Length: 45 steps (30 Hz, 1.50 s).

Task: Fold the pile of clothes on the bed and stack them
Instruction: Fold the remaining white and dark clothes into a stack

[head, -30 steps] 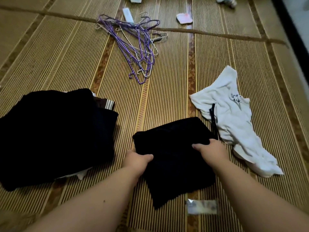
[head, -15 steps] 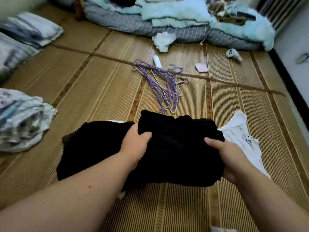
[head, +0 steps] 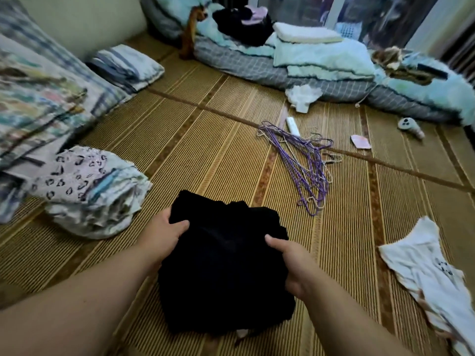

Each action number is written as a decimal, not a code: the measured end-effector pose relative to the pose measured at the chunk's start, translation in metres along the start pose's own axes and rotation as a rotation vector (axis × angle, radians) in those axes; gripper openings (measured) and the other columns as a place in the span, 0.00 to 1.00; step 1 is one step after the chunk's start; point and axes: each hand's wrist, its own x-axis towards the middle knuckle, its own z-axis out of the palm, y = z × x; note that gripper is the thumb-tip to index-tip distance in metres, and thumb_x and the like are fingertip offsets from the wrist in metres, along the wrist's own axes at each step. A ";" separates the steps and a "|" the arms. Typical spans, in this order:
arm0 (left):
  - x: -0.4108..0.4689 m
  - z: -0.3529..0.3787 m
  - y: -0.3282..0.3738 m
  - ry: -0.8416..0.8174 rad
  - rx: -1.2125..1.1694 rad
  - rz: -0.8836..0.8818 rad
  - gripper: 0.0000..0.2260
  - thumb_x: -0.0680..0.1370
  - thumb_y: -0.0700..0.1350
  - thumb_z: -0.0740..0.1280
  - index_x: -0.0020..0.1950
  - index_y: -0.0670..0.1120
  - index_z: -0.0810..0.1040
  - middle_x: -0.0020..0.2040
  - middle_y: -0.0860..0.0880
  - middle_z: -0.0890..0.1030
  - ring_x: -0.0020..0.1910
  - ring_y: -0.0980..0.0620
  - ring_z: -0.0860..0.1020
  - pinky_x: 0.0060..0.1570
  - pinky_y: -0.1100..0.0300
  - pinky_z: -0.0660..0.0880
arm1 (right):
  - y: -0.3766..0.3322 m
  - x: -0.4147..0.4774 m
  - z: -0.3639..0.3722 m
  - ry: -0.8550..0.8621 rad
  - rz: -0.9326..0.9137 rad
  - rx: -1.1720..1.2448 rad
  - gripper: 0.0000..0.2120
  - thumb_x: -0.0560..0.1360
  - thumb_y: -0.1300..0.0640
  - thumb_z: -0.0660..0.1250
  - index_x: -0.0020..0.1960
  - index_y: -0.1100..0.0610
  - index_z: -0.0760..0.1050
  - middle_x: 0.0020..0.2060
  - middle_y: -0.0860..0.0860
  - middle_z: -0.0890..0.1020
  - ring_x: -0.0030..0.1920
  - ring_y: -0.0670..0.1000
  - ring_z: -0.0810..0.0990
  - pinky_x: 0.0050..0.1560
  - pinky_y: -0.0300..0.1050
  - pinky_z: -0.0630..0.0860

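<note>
A woven mat [head: 205, 140] fills the view, with rumpled teal and grey bedding [head: 321, 57] heaped along its far edge from 12 to 2 o'clock. At 6 o'clock sits a stack of folded black clothes [head: 226, 273]. The left hand [head: 164, 235] grips its 10 o'clock corner, thumb on top. The right hand [head: 295, 263] clasps its 3 o'clock edge, thumb on top and fingers curled under. Whether the stack rests on the mat or is lifted cannot be told. A pile of folded patterned clothes [head: 90, 191] lies at 9 o'clock, near the stack. A crumpled white garment [head: 424, 273] lies unfolded at 4 o'clock, well apart. Purple hangers [head: 305, 165] lie tangled at 1 o'clock, a white remote [head: 293, 125] touching them.
</note>
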 end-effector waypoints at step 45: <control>-0.129 0.570 0.049 -0.853 0.658 0.176 0.25 0.77 0.55 0.66 0.72 0.49 0.68 0.68 0.49 0.74 0.63 0.51 0.73 0.63 0.58 0.69 | 0.079 -0.082 -0.511 0.953 -0.316 -0.650 0.07 0.78 0.52 0.61 0.51 0.47 0.78 0.43 0.45 0.82 0.47 0.51 0.79 0.45 0.46 0.76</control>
